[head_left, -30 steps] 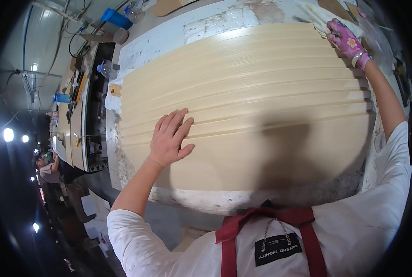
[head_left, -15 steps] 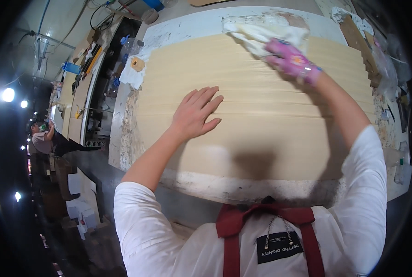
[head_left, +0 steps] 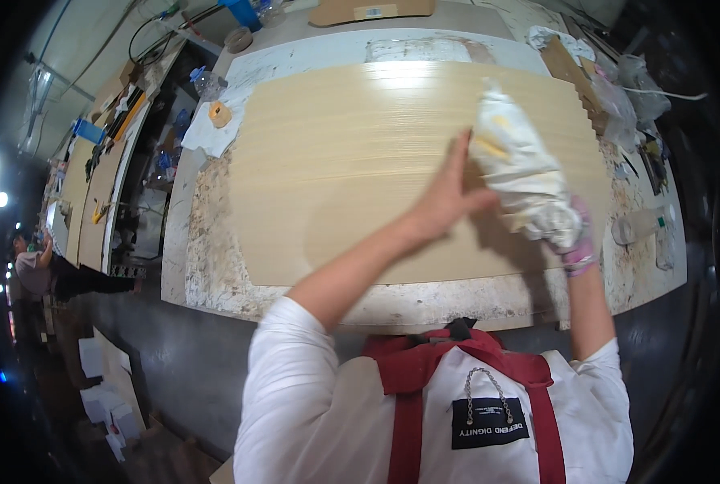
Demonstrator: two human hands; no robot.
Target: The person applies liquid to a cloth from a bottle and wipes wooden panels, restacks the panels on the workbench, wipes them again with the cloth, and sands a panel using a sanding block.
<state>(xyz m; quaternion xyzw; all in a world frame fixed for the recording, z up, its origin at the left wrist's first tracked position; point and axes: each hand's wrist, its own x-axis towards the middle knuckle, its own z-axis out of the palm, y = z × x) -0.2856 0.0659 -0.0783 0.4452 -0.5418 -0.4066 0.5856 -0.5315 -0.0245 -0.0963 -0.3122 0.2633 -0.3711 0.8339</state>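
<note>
The right hand (head_left: 578,242), in a pink glove, is gripping a bunched white cloth (head_left: 521,157). Half a second ago that cloth was spreading over the board's upper edge; now it is coming back toward the person and rising in a long, crumpled bundle at the right of centre in the frame. The bare left hand (head_left: 449,198), which was lying flat on the board, is now reaching up beside the cloth, fingers stretching and thumb standing apart. It is blurring, so I cannot tell whether it is touching the fabric. For the work in hand, this is looking like a break in the wiping, with the cloth being handled rather than pressed flat.

The board (head_left: 336,185) is filling the middle of the frame, pale cream, with shallow grooves running across it and a wet-looking gleam shining near its top edge. Its right edge is stepping in small notches. The cloth is showing soft folds and yellow stains. Underneath, the table (head_left: 215,202) is wearing a rough, blotched crust. A clear bottle (head_left: 638,226) is lying at the right of the frame, and thin plastic bags (head_left: 614,109) are crinkling at upper right.
</note>
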